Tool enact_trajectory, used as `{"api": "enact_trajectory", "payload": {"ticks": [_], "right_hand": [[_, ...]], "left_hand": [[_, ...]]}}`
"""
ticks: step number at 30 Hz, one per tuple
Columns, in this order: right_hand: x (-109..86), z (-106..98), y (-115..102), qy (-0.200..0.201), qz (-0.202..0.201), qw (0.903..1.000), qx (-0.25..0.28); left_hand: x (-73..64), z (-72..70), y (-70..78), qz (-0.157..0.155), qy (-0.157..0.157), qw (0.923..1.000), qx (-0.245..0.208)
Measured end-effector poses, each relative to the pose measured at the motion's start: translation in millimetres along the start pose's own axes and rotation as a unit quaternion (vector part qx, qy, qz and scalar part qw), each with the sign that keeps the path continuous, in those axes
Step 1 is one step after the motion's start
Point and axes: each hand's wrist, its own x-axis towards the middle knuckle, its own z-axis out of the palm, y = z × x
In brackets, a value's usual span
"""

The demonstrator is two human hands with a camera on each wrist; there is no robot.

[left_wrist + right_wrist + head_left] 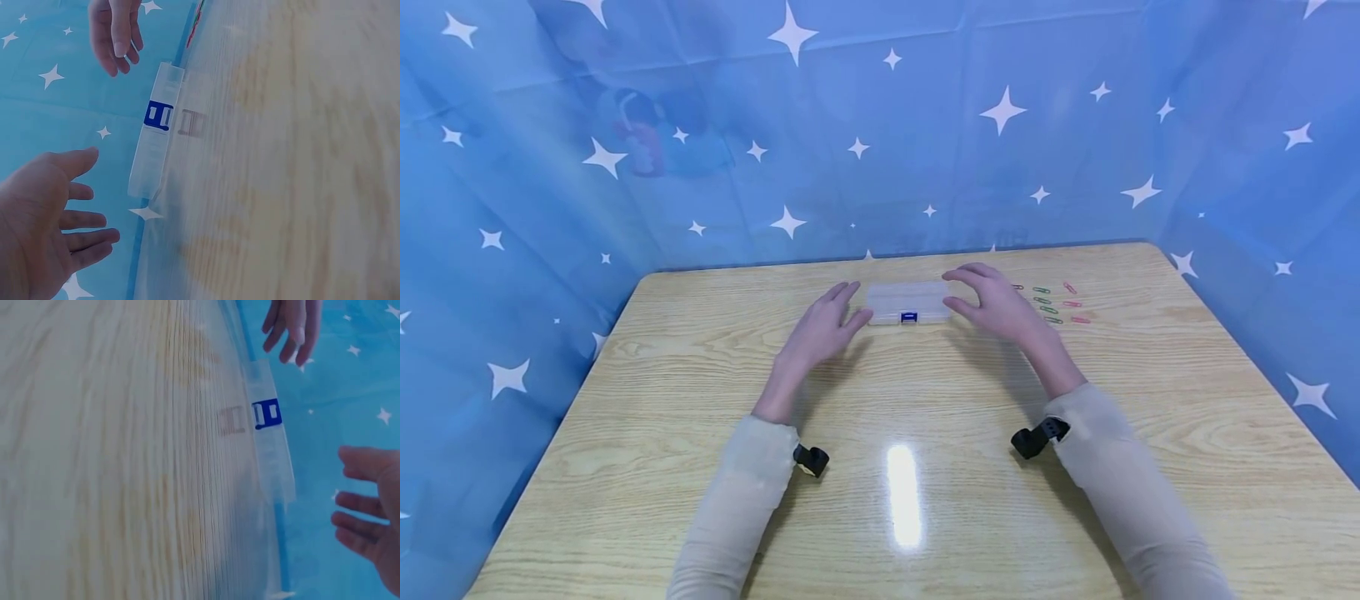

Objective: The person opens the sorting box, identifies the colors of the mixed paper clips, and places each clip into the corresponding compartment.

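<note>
A clear plastic box with a blue latch on its front side lies flat near the far side of the table. At its left end hovers my left hand, fingers spread and relaxed, holding nothing. My right hand is raised by the box's right end, its fingers loosely bent with nothing between them. In the left wrist view the box appears between both hands, its lid down. The right wrist view shows the blue latch facing the front.
Green paper clips and pink paper clips lie on the wooden table just right of my right hand. A blue curtain with white stars hangs behind the table. A bright reflection shows on the tabletop in front.
</note>
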Motion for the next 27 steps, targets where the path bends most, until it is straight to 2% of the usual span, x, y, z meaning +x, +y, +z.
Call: {"api": "enact_trajectory", "payload": {"ticks": [8, 19, 27], "right_hand": [[10.8, 10, -7, -0.011, -0.030, 0.9992, 0.026], [23.1, 25, -10, -0.037, -0.057, 0.9966, 0.048], [28.2, 34, -8, -0.051, -0.024, 0.9959, 0.071]], "left_hand": [[7.8, 4.7, 1.7, -0.004, -0.016, 0.9993, -0.033], [16.5, 10.9, 3.8, -0.016, -0.018, 0.9976, -0.064], [22.8, 16.7, -1.1, -0.021, -0.026, 0.9960, -0.083]]}}
